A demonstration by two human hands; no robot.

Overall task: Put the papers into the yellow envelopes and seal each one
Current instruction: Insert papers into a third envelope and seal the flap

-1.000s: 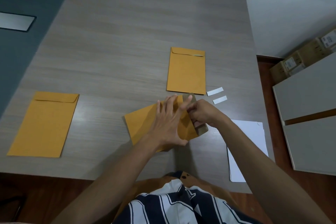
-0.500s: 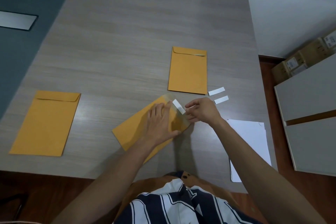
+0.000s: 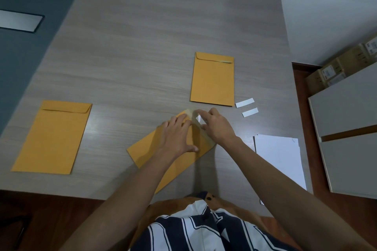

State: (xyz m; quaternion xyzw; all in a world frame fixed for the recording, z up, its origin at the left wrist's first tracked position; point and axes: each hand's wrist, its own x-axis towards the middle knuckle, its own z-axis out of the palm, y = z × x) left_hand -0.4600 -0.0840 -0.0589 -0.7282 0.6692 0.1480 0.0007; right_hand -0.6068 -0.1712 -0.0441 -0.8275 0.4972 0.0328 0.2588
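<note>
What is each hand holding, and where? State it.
The left hand presses flat on the angled yellow envelope near its flap end. The right hand pinches a small white strip over the flap.

Left hand [image 3: 179, 136]: palm down, fingers spread and extended forward, thumb splayed toward the body, pressed flat. Left forearm runs back and leftward to the torso. Right hand [image 3: 216, 126]: just right of the left, fingertips nearly meeting it, fingers curled downward, index extended, pinching state unclear. Right forearm angles back and rightward.
</note>
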